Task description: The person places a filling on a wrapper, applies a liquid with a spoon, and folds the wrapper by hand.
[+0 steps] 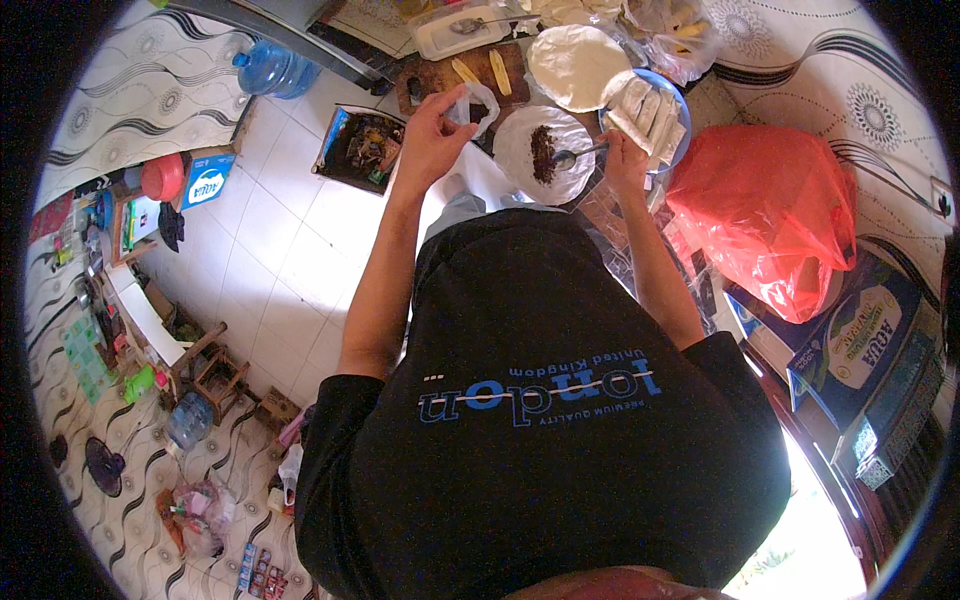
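In my left hand (435, 139) is a small clear plastic bag (480, 109) with something dark inside, held by its edge. My right hand (625, 159) grips a metal spoon (581, 154), whose bowl rests at dark brown crumbs (541, 154). These crumbs lie in a strip on a round white wrapper sheet (517, 180). Just beyond it is a stack of pale round wrappers (577, 67). Beside my right hand, a blue plate (684, 135) holds several rolled white wraps (645, 116). Two banana slices (499, 73) lie on a wooden cutting board (442, 60).
A white plastic tub (454, 37) with a spoon stands behind the board. On the right sits a large red plastic bag (765, 202) by Aqua cartons (862, 337). An open box with scraps (360, 150) is left on the tiled floor (262, 210). A water jug (277, 69) stands farther back.
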